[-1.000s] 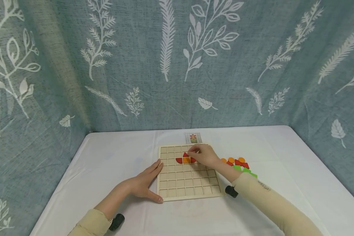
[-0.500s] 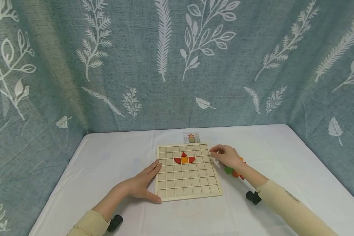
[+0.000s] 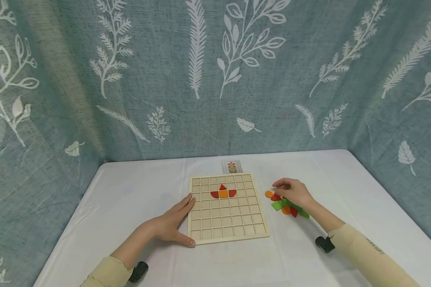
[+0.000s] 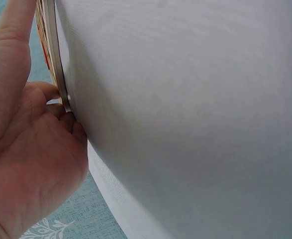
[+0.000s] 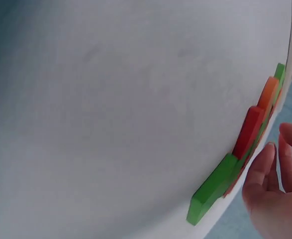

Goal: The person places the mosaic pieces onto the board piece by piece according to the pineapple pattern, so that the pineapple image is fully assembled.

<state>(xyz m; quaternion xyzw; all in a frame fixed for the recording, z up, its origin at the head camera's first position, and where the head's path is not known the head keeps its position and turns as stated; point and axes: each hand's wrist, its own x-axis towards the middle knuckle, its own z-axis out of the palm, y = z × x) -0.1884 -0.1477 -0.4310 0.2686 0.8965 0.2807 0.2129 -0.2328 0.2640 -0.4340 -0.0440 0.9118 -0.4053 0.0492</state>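
My left hand [image 3: 170, 226] rests along the left edge of a wooden grid board [image 3: 230, 221], its fingers and thumb spread at the frame. On the board, an orange square [image 3: 223, 194] has a red triangle [image 3: 222, 187] above it and a red quarter-circle [image 3: 214, 194] on either side. To the right, my right hand [image 3: 295, 193] hovers over a pile of loose pieces with nothing between thumb and fingers. In the right wrist view a green block [image 5: 213, 189], a red block [image 5: 248, 130] and an orange disc [image 5: 268, 94] lie beside those loosely bent fingers.
Behind the board lies a small gridded picture card [image 3: 231, 166] with a coloured figure. An orange disc [image 3: 269, 194] is at the pile's left end, near a green piece [image 3: 277, 205]. A white cloth covers the table [image 3: 158, 171]; a blue-green leaf-patterned curtain [image 3: 201, 131] surrounds it.
My right hand has left the right red quarter-circle on the board and moved right to the loose pieces. My left hand stays at the board's edge.
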